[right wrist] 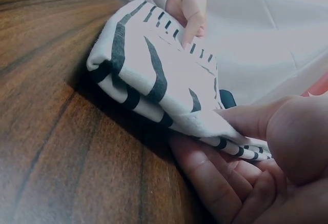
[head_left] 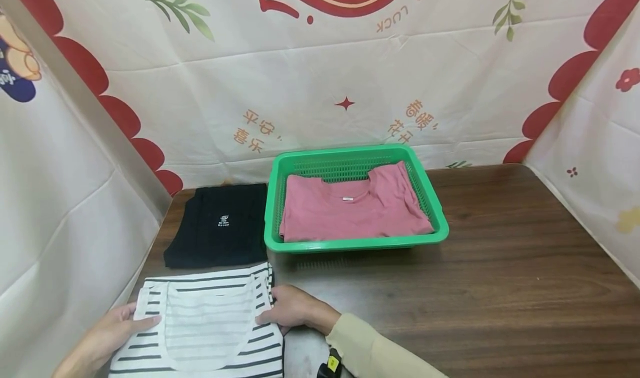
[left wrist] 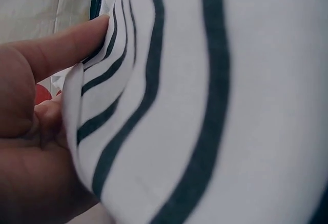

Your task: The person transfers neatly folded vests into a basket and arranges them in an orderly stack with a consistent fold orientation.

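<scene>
Head view: I see a green basket (head_left: 357,245), slotted walls, folded pink T-shirt (head_left: 350,214) inside, on the wood-grain tabletop (head_left: 500,289). Folded black garment (head_left: 217,230) just beside it. Nearer the person, striped white shirt (head_left: 210,331), roughly rectangular, between left hand (head_left: 112,333) and right hand (head_left: 292,307); both grips pinch its sides. Left wrist: thumb over curving cloth. Right wrist: thumb above, fingers under soft, layered folds.

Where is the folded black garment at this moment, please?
In the head view, the black garment lies left of the green basket, just beyond the striped garment.
</scene>
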A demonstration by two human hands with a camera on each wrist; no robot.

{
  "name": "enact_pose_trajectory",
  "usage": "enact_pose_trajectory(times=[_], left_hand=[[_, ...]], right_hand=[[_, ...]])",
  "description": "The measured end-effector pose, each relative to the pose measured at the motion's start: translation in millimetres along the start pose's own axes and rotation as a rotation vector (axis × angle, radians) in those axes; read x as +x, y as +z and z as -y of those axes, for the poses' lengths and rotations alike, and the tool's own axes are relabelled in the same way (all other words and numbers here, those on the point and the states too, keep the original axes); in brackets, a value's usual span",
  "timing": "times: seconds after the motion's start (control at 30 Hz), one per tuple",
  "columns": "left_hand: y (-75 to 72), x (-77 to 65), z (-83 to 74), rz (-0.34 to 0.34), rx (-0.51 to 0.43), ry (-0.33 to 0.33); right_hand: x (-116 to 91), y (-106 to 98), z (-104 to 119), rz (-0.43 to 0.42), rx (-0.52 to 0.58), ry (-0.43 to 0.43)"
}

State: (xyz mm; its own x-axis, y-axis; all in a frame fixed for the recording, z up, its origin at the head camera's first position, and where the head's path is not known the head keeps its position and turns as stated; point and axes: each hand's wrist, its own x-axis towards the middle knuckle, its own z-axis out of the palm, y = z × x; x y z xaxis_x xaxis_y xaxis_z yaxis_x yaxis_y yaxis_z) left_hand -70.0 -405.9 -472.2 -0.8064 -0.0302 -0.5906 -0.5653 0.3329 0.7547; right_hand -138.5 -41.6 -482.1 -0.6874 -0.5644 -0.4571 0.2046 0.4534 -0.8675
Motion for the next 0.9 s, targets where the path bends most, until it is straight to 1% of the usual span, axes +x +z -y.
enact_pose_trajectory(times=[0.17, 0.27, 0.4, 0.5, 0.63, 0.73, 0.9], left_hand=[[2.3, -0.7, -1.1, -0.031, 0.02, -0.003], [5.3, -0.1, -3.2, -0.081, 0.044, -0.033], [8.5, 2.2, -7.5, -0.155, 0.103, -0.084], [9.1, 4.2, -10.5, -0.17, 0.159, -0.096], [9.0, 4.8, -11.5, -0.181, 0.209, -0.108], [8.4, 3.5, -9.9, -0.184, 0.241, -0.095], [7.5, 2.0, -8.1, -0.189, 0.261, -0.069]], right_hand=[[-2, 0, 1, -0.007, -0.002, -0.003], [-3, 1, 1, -0.014, 0.004, -0.007], [-4, 3, 0, -0.028, 0.017, -0.017], [-5, 3, 0, -0.041, 0.011, -0.03], [-5, 3, -1, -0.057, -0.037, -0.055], [-5, 3, 0, -0.063, -0.07, -0.065], [-5, 4, 1, -0.071, -0.072, -0.06]])
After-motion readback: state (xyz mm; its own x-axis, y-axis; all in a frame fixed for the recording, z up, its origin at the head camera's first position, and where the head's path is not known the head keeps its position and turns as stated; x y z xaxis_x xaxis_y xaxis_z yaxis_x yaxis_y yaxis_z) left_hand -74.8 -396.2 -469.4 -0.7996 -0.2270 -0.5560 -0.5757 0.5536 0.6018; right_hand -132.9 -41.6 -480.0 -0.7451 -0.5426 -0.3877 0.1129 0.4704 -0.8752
